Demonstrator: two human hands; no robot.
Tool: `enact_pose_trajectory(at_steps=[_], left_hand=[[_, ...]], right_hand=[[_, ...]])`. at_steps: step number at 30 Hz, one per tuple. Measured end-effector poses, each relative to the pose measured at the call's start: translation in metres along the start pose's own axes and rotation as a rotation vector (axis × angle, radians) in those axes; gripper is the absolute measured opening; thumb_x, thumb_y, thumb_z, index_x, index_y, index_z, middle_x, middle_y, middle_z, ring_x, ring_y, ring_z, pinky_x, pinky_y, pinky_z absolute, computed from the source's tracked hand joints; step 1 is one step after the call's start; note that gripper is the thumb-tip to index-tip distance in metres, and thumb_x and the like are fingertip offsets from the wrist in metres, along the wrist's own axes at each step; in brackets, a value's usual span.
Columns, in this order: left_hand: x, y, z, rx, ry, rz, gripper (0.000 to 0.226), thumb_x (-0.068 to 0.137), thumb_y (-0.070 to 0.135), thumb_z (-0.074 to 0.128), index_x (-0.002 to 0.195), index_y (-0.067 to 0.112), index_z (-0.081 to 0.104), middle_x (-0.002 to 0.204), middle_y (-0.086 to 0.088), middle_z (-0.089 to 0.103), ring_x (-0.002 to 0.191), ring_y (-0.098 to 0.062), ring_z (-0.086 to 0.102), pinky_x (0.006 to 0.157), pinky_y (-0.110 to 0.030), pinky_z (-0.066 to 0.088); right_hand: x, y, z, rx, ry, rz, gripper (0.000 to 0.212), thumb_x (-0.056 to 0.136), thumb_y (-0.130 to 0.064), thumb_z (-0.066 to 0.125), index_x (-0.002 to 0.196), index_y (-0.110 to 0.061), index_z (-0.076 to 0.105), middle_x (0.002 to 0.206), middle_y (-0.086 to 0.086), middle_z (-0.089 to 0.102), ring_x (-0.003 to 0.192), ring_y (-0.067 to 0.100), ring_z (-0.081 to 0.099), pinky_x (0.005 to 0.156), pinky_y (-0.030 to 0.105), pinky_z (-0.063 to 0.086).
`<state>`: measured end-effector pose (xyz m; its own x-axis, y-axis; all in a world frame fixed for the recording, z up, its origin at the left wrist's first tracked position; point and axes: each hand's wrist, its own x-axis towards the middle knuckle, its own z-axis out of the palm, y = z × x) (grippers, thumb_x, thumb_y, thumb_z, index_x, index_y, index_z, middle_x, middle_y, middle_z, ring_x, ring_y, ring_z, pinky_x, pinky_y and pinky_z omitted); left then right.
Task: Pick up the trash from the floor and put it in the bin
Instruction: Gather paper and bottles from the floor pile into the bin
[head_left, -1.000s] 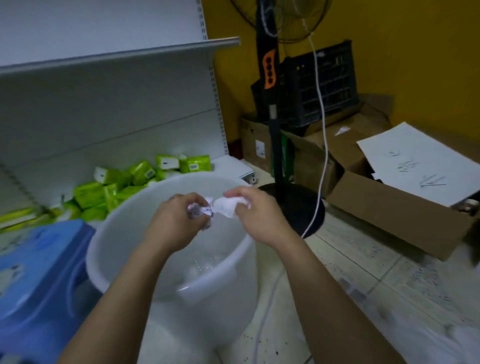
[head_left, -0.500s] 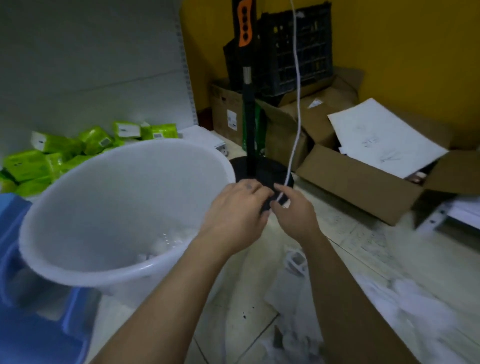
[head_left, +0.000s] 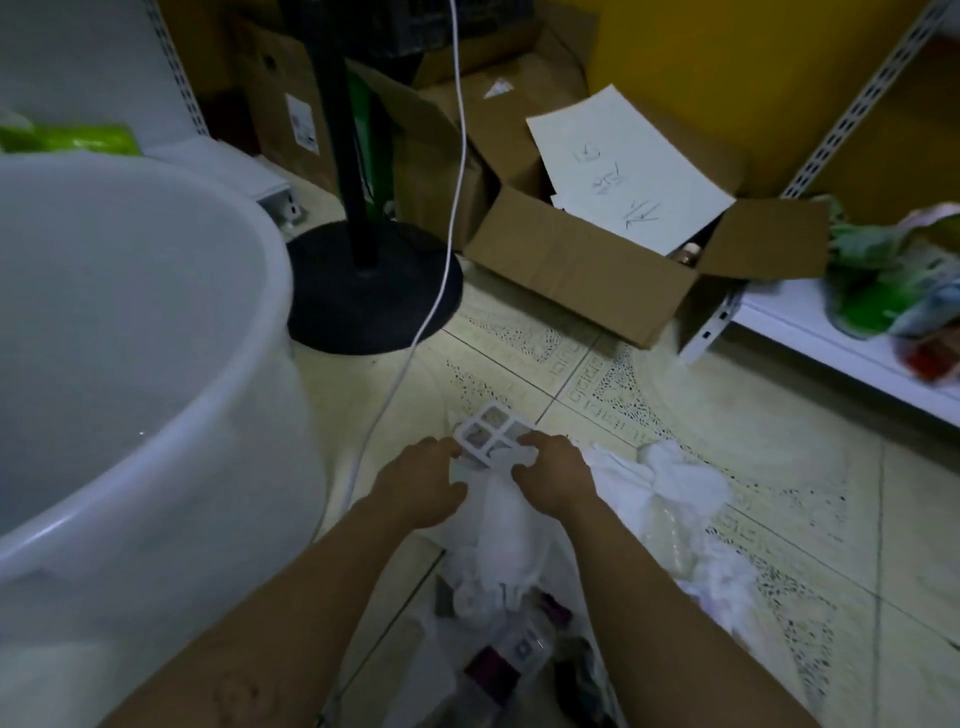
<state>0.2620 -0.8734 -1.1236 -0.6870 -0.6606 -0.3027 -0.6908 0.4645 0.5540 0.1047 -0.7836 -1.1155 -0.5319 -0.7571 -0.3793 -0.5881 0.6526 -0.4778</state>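
Note:
A large white plastic bin (head_left: 249, 395) fills the left side. On the tiled floor in front of me lies a pile of trash: white plastic bags (head_left: 506, 530), crumpled white paper (head_left: 675, 483) and dark wrappers (head_left: 498, 660). A small white plastic grid tray (head_left: 491, 431) sits at the far end of the pile. My left hand (head_left: 421, 486) grips its left edge. My right hand (head_left: 553, 475) grips its right edge. Both hands are low, near the floor, to the right of the bin.
A black fan base (head_left: 374, 288) with its pole and a white cable (head_left: 415, 332) stands just beyond the bin. An open cardboard box (head_left: 582, 265) holding white sheets lies behind. A white shelf (head_left: 831, 332) with coloured packets is at the right.
My hands left the bin's opening, where they held crumpled trash, and moved down and right to the floor pile. They now hold the grid tray. My view tilted down.

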Motion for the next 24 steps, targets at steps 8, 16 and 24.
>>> enact_pose_trajectory(at_steps=[8,16,24], left_hand=[[0.029,-0.028,0.040,-0.041,-0.139,-0.039,0.067,0.087,0.031,0.060,0.144,0.014,0.030,0.143,-0.016,0.039,0.127,-0.030,0.041,0.105,-0.043,0.038],[0.008,-0.046,0.076,0.104,-0.049,-0.057,0.050,0.085,0.022,0.058,0.133,0.015,0.046,0.117,-0.012,0.057,0.106,-0.026,0.051,0.083,-0.035,0.046],[0.013,-0.027,0.055,-0.239,0.070,-0.086,0.023,0.088,0.021,0.058,0.068,0.010,0.052,0.077,-0.005,0.046,0.071,-0.020,0.050,0.059,-0.028,0.038]], right_hand=[[0.033,0.015,0.012,-0.319,-0.021,0.005,0.071,0.079,-0.044,0.065,0.142,-0.027,0.038,0.141,0.009,0.046,0.129,0.031,0.041,0.110,0.048,0.029],[0.033,0.034,0.029,-0.612,0.025,-0.020,0.048,0.079,-0.028,0.063,0.125,-0.023,0.051,0.117,0.007,0.062,0.111,0.027,0.053,0.096,0.041,0.031],[0.025,0.032,0.006,-0.348,0.029,-0.041,0.024,0.092,-0.029,0.044,0.103,-0.015,0.059,0.106,0.010,0.066,0.103,0.031,0.059,0.093,0.041,0.034]])
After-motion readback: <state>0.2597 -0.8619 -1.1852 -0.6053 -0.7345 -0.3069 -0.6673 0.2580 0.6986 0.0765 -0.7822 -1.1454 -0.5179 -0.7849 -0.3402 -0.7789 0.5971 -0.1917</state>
